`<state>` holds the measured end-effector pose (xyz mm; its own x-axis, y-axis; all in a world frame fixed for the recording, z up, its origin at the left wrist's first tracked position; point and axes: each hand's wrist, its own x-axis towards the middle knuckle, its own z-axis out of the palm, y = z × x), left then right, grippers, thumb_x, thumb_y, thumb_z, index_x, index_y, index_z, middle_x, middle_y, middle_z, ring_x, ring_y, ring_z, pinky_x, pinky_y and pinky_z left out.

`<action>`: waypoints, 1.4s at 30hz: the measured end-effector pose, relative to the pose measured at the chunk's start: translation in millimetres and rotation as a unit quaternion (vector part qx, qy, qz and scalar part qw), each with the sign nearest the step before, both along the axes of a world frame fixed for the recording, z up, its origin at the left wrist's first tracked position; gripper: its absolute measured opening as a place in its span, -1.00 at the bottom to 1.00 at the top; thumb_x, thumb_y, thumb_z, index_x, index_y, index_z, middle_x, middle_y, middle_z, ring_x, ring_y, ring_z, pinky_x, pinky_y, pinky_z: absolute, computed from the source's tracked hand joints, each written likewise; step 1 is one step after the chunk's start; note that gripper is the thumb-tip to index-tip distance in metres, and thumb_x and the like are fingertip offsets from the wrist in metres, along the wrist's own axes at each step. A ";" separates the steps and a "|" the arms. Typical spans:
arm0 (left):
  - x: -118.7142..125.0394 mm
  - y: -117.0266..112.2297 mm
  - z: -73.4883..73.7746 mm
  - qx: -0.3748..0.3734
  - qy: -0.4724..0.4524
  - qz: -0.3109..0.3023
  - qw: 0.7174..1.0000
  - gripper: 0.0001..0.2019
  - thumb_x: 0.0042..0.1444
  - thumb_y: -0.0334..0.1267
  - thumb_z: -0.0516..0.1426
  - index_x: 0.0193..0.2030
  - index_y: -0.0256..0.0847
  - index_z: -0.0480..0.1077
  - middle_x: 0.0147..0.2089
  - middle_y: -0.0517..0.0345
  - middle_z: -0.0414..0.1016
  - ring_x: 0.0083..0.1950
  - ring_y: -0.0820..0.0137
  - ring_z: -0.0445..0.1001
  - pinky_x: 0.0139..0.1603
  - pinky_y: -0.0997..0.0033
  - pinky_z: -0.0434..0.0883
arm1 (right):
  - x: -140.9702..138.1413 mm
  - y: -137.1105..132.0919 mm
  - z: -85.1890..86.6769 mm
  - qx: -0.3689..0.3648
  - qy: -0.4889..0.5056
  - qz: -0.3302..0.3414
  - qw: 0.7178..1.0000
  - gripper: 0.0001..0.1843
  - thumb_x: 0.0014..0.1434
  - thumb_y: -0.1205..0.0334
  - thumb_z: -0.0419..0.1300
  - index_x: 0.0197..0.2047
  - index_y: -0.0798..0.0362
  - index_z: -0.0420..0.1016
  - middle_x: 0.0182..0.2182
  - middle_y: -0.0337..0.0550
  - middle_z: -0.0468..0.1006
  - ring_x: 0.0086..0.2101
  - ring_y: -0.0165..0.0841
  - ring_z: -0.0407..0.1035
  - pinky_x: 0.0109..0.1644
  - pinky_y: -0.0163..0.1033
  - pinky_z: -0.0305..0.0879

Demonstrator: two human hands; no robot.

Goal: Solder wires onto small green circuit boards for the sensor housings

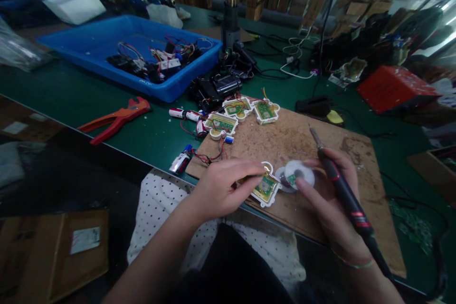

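My left hand [228,183] is closed in a pinch over a white plastic housing [271,198] with a green circuit board in it. What its fingertips pinch is too small to make out. A soldering iron [337,178] rests in my right hand [333,199], its bare tip pointing up and away. The thumb and fingers of that hand also grip a round, whitish translucent piece [302,173] with a small green patch near the thumb. A second round piece [284,180] lies partly hidden behind it, beside the housing.
Several similar housings [223,126] lie at the back of a brown board [306,147]. Red-handled cutters [119,121], wired batteries [181,159] and a blue tray [142,86] are to the left. Behind stands a heat gun [231,21]; a red box [395,88] sits right.
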<state>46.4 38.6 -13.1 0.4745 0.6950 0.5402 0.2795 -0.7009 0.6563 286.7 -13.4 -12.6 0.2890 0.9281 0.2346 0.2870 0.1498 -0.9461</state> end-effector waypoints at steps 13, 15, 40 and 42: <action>-6.1 1.6 2.1 0.073 0.066 -0.019 0.995 -0.72 0.36 -0.46 0.16 0.14 -0.14 0.53 0.16 0.03 0.65 0.13 0.36 0.66 0.14 0.31 0.64 | 2.1 0.5 -3.0 -0.007 -0.005 0.001 1.000 -0.22 0.07 0.15 0.48 0.30 -0.24 0.28 0.01 -0.13 0.54 -0.02 -0.15 0.54 0.16 0.16 0.49; -6.9 1.6 2.3 0.100 0.090 -0.011 0.991 -0.74 0.39 -0.43 0.13 0.13 -0.14 0.54 0.13 0.02 0.66 0.10 0.34 0.67 0.10 0.30 0.66 | 2.7 0.5 -2.7 -0.002 -0.010 0.001 1.000 -0.22 0.07 0.16 0.48 0.30 -0.23 0.29 0.01 -0.14 0.54 -0.03 -0.17 0.53 0.14 0.11 0.50; 2.2 1.2 3.5 0.025 -0.002 0.049 0.998 -0.83 0.35 -0.40 0.21 0.02 -0.19 0.56 0.01 0.09 0.72 -0.03 0.39 0.72 0.08 0.40 0.65 | 1.5 -0.7 -0.7 -0.002 -0.008 -0.004 1.000 -0.24 0.07 0.16 0.49 0.28 -0.22 0.31 0.00 -0.13 0.55 -0.04 -0.17 0.53 0.14 0.12 0.49; 5.6 -0.2 4.9 -0.013 -0.023 0.057 0.998 -0.85 0.34 -0.37 0.22 0.00 -0.19 0.58 0.01 0.10 0.73 -0.04 0.39 0.71 0.06 0.40 0.64 | 1.1 -0.4 -0.5 -0.006 -0.010 -0.004 1.000 -0.24 0.06 0.16 0.49 0.28 -0.22 0.31 0.00 -0.13 0.55 -0.04 -0.16 0.53 0.14 0.14 0.48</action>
